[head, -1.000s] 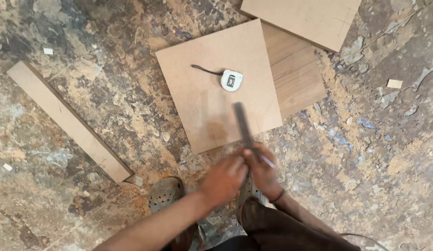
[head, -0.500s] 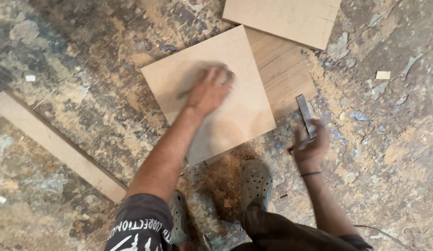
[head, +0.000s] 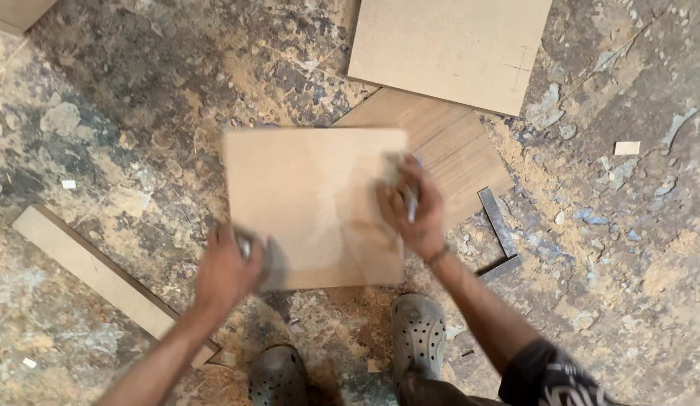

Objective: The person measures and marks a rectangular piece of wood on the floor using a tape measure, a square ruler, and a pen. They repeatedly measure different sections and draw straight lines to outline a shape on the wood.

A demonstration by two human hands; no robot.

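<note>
Board: square tan panel, centre of frame, above the floor.
Left hand: grips lower-left corner.
Right hand: clasps right edge.
Handling: judged best kept level, grips opposed.

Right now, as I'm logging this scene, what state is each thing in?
Square board: gripped at two edges, blurred.
Left hand: on the board's lower left corner.
Right hand: on the board's right edge.
Metal square: flat on the floor, untouched.
Long strip: flat on the floor.
Large board: lying flat.
</note>
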